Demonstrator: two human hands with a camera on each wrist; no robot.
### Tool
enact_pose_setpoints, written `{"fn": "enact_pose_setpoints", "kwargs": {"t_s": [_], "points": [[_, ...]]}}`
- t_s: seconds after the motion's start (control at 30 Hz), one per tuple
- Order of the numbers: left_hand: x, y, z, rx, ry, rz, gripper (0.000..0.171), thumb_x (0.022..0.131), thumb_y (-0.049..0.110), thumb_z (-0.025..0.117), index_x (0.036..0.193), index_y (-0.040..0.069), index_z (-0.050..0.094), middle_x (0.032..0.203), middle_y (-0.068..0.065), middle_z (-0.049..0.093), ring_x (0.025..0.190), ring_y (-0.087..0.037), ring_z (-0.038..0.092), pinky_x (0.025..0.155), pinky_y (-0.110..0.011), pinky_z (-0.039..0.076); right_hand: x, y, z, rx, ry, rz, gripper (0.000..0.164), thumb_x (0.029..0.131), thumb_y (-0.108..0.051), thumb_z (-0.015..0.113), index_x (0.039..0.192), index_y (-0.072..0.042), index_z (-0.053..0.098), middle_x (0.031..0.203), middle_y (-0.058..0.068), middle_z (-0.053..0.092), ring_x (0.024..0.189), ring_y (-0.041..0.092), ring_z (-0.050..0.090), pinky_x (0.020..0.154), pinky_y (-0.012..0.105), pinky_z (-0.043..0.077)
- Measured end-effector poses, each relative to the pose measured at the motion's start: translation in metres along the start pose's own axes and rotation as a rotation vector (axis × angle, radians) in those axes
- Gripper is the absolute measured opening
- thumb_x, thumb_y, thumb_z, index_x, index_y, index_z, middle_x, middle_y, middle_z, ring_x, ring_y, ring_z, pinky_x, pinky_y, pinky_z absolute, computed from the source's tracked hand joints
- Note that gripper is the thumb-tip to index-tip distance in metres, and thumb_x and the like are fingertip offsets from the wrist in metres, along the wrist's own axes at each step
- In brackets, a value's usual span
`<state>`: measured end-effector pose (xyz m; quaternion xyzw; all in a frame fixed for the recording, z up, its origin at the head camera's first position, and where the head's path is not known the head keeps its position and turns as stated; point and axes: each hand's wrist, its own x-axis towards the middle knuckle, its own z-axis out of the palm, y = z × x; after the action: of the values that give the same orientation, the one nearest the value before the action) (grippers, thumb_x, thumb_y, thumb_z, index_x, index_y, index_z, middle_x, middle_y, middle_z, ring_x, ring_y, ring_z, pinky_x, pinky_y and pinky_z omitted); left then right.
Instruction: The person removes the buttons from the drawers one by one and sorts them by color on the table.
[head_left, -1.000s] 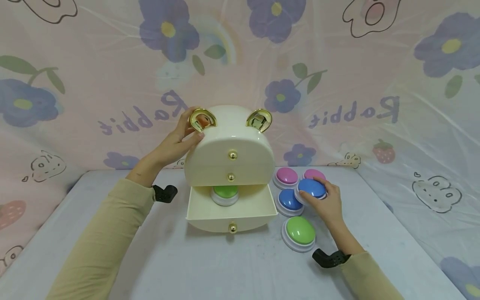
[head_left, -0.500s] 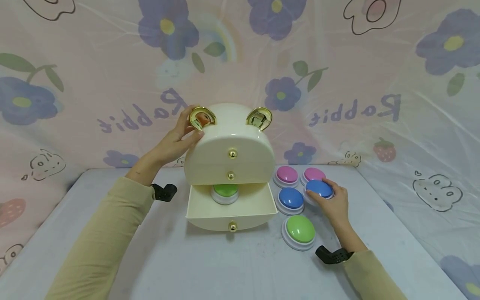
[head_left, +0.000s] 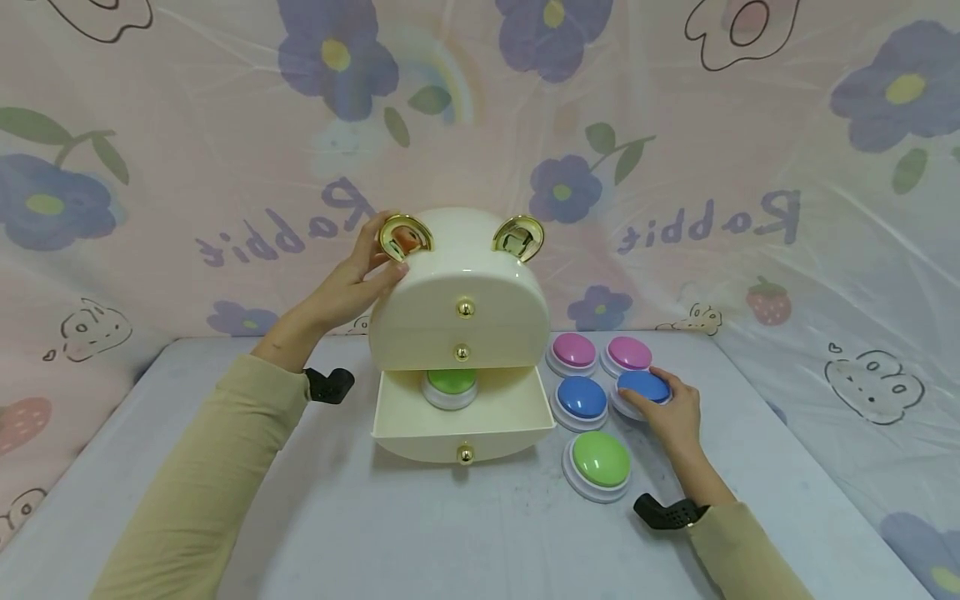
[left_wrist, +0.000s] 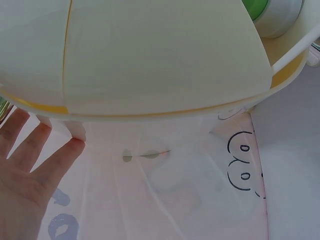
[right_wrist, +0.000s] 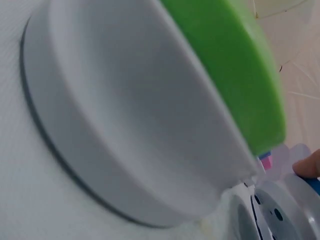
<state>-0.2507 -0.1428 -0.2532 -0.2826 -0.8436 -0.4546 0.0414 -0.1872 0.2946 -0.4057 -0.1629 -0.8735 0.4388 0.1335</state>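
In the head view a cream drawer box (head_left: 461, 283) with two gold ears stands mid-table. My left hand (head_left: 351, 279) holds its upper left corner, thumb below the ear and fingers behind it. In the left wrist view those fingers (left_wrist: 30, 142) meet the box edge. The lower drawer (head_left: 465, 435) is pulled out, with a green button (head_left: 452, 387) inside. My right hand (head_left: 671, 412) pinches a blue push button (head_left: 643, 387) on a white base between thumb and fingers, right of the box. In the right wrist view its holed white underside (right_wrist: 287, 200) shows.
Beside the box sit a second blue button (head_left: 582, 397), two pink buttons (head_left: 575, 350) and a green button (head_left: 600, 460), which fills much of the right wrist view. A flower-printed cloth (head_left: 465, 158) hangs behind the white table (head_left: 337, 517).
My right hand has moved the blue button right and down, away from the other blue one, uncovering the right pink button. The left hand stays on the box.
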Motion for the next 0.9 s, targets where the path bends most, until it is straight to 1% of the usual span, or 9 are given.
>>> {"fn": "enact_pose_setpoints", "kwargs": {"t_s": [0.23, 0.4, 0.63, 0.8, 0.9], "points": [[0.0, -0.001, 0.0, -0.007, -0.002, -0.005, 0.07, 0.1, 0.025, 0.047, 0.15, 0.037, -0.001, 0.159, -0.008, 0.012, 0.144, -0.038, 0.022, 0.111, -0.067, 0.015, 0.005, 0.01, 0.004, 0.004, -0.011, -0.006, 0.073, 0.084, -0.032, 0.073, 0.142, -0.002, 0.041, 0.144, 0.034, 0.025, 0.134, 0.048, 0.028, 0.111, 0.06, 0.027], [-0.001, 0.0, 0.0, -0.005, -0.002, -0.002, 0.071, 0.1, 0.025, 0.047, 0.151, 0.037, -0.002, 0.159, -0.008, 0.012, 0.144, -0.038, 0.022, 0.111, -0.067, 0.016, 0.006, 0.011, 0.005, -0.004, -0.032, 0.0, 0.074, 0.084, -0.033, 0.072, 0.143, -0.001, 0.039, 0.145, 0.035, 0.024, 0.134, 0.049, 0.027, 0.111, 0.06, 0.026], [-0.001, 0.001, 0.001, -0.001, -0.007, -0.008, 0.072, 0.1, 0.026, 0.047, 0.15, 0.04, -0.002, 0.16, -0.006, 0.009, 0.144, -0.038, 0.022, 0.11, -0.068, 0.016, 0.006, 0.012, 0.001, -0.055, -0.091, 0.021, 0.079, 0.085, -0.037, 0.069, 0.147, -0.004, 0.033, 0.145, 0.035, 0.021, 0.134, 0.05, 0.026, 0.111, 0.061, 0.024], [0.001, -0.001, 0.001, -0.007, -0.003, -0.003, 0.07, 0.1, 0.027, 0.047, 0.15, 0.04, 0.0, 0.16, -0.006, 0.009, 0.144, -0.038, 0.022, 0.11, -0.067, 0.017, 0.006, 0.014, 0.0, -0.084, -0.111, 0.015, 0.081, 0.085, -0.039, 0.069, 0.148, -0.005, 0.031, 0.145, 0.035, 0.021, 0.134, 0.05, 0.026, 0.111, 0.061, 0.024], [0.001, -0.002, 0.001, -0.018, 0.002, 0.006, 0.068, 0.1, 0.026, 0.048, 0.15, 0.039, 0.002, 0.159, -0.006, 0.011, 0.144, -0.037, 0.022, 0.11, -0.067, 0.018, 0.006, 0.014, -0.001, -0.096, -0.117, 0.005, 0.081, 0.085, -0.04, 0.069, 0.147, -0.003, 0.032, 0.144, 0.035, 0.023, 0.133, 0.05, 0.027, 0.111, 0.061, 0.025]]}}
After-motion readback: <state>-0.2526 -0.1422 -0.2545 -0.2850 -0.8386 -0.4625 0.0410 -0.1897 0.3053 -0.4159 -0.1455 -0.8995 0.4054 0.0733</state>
